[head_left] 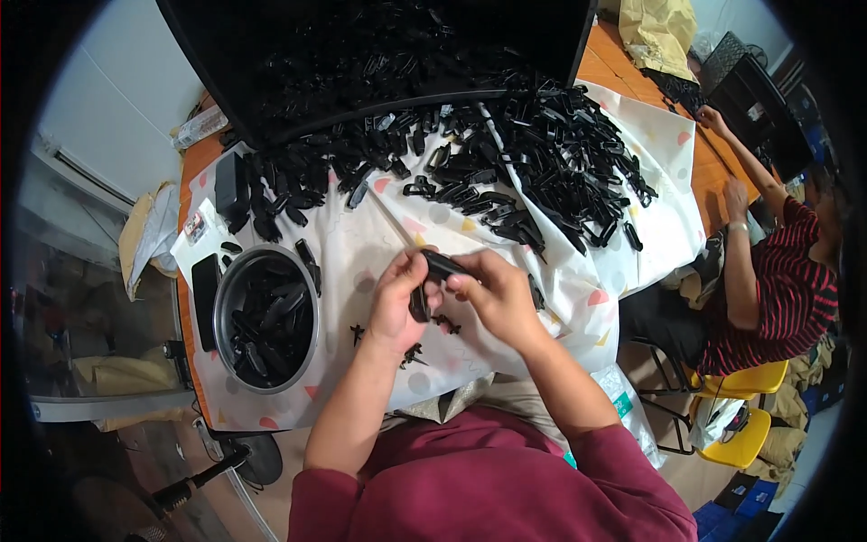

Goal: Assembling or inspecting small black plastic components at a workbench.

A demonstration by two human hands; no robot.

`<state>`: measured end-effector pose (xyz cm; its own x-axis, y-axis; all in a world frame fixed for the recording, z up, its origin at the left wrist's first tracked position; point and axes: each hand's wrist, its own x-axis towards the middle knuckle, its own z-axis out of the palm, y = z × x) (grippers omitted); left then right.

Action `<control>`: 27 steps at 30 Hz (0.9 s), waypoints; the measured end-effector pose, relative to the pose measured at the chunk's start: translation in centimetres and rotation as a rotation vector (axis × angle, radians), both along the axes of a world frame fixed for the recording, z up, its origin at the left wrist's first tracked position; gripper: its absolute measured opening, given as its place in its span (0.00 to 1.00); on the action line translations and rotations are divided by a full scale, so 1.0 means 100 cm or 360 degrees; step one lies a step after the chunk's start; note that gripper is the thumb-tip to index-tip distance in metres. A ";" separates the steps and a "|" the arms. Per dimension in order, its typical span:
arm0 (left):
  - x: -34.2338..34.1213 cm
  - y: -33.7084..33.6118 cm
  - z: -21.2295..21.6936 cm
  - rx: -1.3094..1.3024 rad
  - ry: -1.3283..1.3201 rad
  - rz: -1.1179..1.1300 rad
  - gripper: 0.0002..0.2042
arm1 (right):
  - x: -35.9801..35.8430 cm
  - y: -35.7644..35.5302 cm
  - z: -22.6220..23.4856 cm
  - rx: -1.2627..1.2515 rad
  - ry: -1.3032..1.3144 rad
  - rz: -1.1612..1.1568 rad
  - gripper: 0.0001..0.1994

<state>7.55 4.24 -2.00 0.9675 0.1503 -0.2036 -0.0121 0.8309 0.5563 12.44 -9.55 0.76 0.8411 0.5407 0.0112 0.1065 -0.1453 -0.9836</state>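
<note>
My left hand (pixel 394 300) and my right hand (pixel 498 294) meet above the near middle of the table. Between their fingertips sits a long, dark, glossy plastic piece (pixel 442 264), gripped from both sides. A second dark piece (pixel 419 303) hangs down from the fingers of my left hand; whether it joins the first, I cannot tell. Small dark bits (pixel 413 355) lie on the cloth below the hands. Left of them stands a round metal bowl (pixel 313 332) holding many similar black pieces (pixel 271 312).
A big heap of black plastic parts (pixel 560 163) covers the far side of the patterned white tablecloth (pixel 361 388). Behind it rises a dark monitor (pixel 379 63). A phone (pixel 205 303) lies beside the bowl. Another person in a striped shirt (pixel 768 280) sits at the right.
</note>
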 end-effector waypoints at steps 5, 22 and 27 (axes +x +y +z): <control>0.060 0.063 -0.027 0.0890 0.0605 0.0741 0.11 | 0.077 0.050 -0.019 -0.0729 -0.1190 -0.0012 0.13; 0.038 0.037 -0.008 0.1610 0.0380 0.0437 0.08 | 0.071 0.025 -0.005 0.0565 0.0426 -0.0143 0.10; 0.003 0.021 0.033 0.0511 0.0121 -0.0158 0.16 | 0.032 0.012 -0.002 0.0393 0.0191 0.0043 0.15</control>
<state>7.87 6.34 1.28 0.9644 0.1245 -0.2332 0.1115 0.6083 0.7858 15.68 -8.31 0.51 0.8297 0.5562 0.0470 -0.0121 0.1021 -0.9947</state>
